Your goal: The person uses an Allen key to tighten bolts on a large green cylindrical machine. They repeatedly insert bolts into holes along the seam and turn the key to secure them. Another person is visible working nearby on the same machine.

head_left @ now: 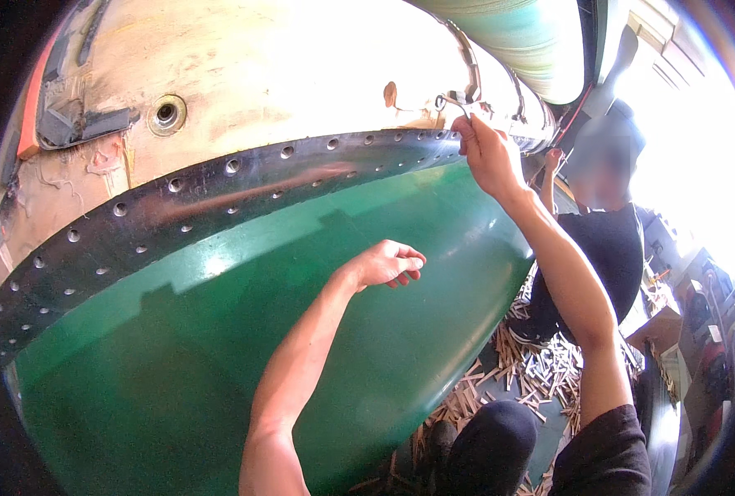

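Observation:
My right hand (pixel 493 159) is raised at the dark rim strip (pixel 256 165), pinching a thin bent metal rod (pixel 452 101) whose curved end lies against the pale curved surface (pixel 285 66). Two rows of holes run along the strip. Over the smooth green curved panel (pixel 301 331) below it hangs my left hand (pixel 386 264), its fingers curled in and the thumb laid over them. Whatever that hand may hold is hidden.
To the right a person in dark clothes (pixel 603 256) crouches, one hand (pixel 553 159) raised near the rim. Wood strips (pixel 541 372) litter the floor by my knee. A pale green roller-like cylinder (pixel 520 37) hangs above. A round metal fitting (pixel 167 114) sits in the pale surface.

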The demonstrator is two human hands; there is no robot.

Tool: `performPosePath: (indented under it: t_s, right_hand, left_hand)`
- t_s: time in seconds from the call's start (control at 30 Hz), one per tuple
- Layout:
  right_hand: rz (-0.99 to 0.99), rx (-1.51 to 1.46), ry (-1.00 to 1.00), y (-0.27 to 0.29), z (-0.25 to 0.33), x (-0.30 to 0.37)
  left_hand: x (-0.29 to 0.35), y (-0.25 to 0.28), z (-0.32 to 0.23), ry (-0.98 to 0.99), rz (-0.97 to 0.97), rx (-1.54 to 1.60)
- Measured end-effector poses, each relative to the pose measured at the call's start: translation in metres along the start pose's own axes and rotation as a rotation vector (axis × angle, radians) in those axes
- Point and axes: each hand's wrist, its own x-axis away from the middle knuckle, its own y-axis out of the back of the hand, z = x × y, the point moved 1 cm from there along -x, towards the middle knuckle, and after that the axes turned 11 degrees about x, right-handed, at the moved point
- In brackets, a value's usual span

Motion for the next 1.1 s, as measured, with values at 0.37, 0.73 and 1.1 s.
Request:
performPosePath:
  t_s: [0.37,0.73,1.1]
  right_hand:
    - [0.032,-0.03,-0.065,-0.001,0.001,0.001]
    - [0.105,-0.118,-0.127,0.001,0.013,0.007]
    - [-0.003,0.365,-0.025,0.011,0.009,-0.004]
  left_hand:
    - [-0.003,0.004,0.014,0.025,0.01,0.018]
    - [-0.005,0.004,0.02,0.033,0.007,0.025]
    - [-0.003,0.004,0.018,0.012,0.002,0.035]
